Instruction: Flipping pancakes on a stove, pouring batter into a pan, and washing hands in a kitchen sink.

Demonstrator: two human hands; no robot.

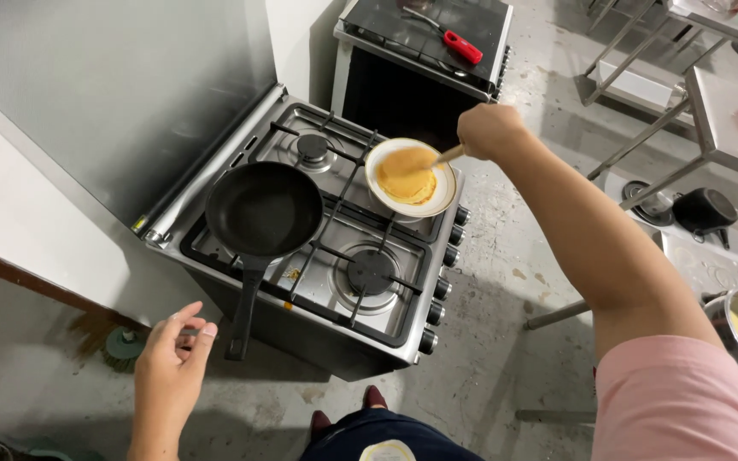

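Stove [386, 294]: right hand [489, 130] outstretched gripping spatula [448, 156] over plate [448, 189]; left hand [172, 363] loose.

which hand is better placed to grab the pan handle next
Probably the left hand: it is open and empty right beside the black pan's handle. The right hand is busy holding a wooden utensil over the plate.

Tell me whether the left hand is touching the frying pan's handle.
Apart. The head view shows the left hand open, with bare floor visible between its fingers and the black handle of the frying pan on the stove.
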